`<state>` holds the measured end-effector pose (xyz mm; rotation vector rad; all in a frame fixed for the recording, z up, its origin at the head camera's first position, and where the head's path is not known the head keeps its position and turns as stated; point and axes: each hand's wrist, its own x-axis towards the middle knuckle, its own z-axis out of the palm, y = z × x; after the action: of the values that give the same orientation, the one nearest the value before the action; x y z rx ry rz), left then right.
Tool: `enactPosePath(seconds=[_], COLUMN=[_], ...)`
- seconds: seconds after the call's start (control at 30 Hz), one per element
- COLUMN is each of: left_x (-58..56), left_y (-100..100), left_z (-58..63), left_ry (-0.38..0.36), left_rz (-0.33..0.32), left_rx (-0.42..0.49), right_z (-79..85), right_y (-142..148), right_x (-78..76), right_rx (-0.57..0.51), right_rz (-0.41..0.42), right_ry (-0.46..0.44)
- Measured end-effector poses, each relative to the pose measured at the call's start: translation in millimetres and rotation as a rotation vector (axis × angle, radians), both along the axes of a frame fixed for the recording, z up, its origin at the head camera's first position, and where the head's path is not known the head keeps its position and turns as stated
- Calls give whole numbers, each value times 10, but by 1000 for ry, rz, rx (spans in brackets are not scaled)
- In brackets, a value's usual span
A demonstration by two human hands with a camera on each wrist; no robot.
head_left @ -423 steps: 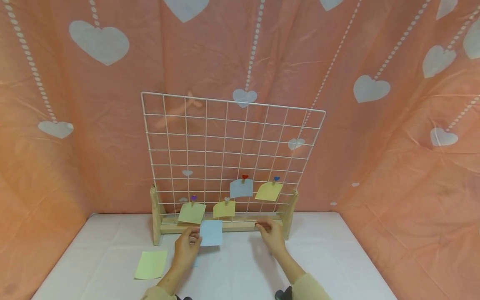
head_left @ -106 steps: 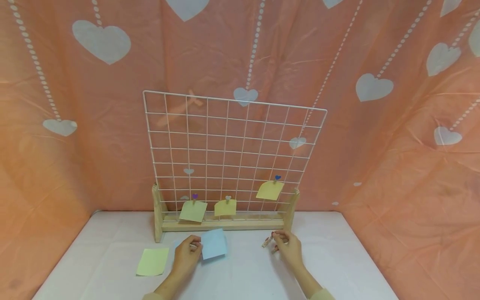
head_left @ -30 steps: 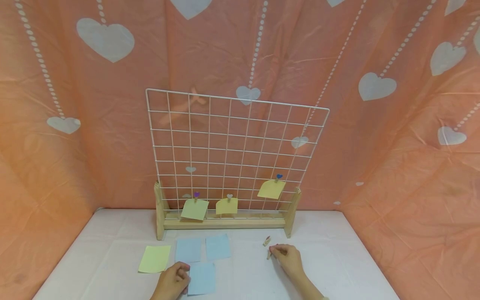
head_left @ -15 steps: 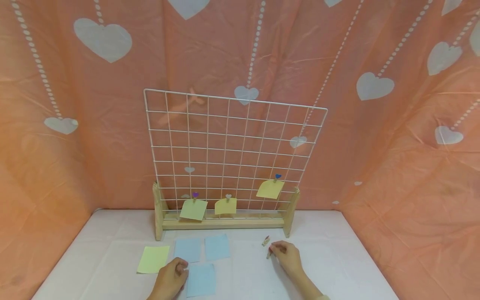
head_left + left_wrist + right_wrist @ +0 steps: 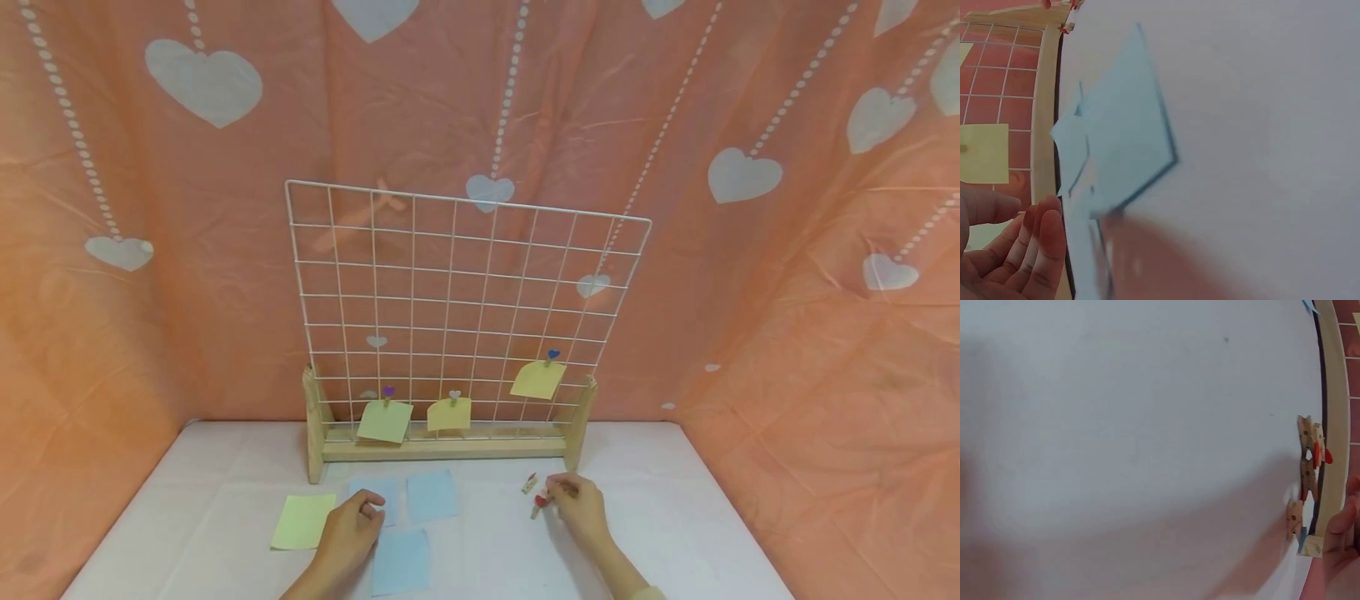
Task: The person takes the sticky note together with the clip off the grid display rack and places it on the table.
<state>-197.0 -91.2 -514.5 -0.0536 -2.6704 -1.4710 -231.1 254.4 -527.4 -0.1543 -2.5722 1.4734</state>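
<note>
In the head view my left hand hovers over the edges of the blue sticky notes, fingers loosely bent and holding nothing. Three blue notes lie on the table: one partly under the hand, one to its right and one nearer. A yellow-green note lies left of the hand. My right hand is beside the small wooden clothespins, fingertips right at a red-heart clothespin. Another clothespin lies just behind. The right wrist view shows several clothespins and the bent fingers, with nothing visible between them.
A white wire grid stands in a wooden base behind the notes. Heart clothespins hold a green note, a yellow note and another yellow note on it. An orange curtain surrounds the white table.
A blue note came off the grid; three blue notes now lie spread out. Lately my left hand rose slightly toward the far notes, and my right fingertips shifted off the red-heart clothespin.
</note>
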Motion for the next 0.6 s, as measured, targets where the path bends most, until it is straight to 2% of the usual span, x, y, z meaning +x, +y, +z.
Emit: enactPosePath(seconds=[0.27, 0.6], left_x=[-151, -361], left_y=[127, 350], left_z=[123, 289], left_ry=[26, 96], left_rz=[-17, -54], left_rx=[51, 68], right_z=[96, 328], right_y=[42, 49], right_x=[-45, -120], right_rx=[52, 95], right_rz=[-34, -63], right_ry=[32, 116])
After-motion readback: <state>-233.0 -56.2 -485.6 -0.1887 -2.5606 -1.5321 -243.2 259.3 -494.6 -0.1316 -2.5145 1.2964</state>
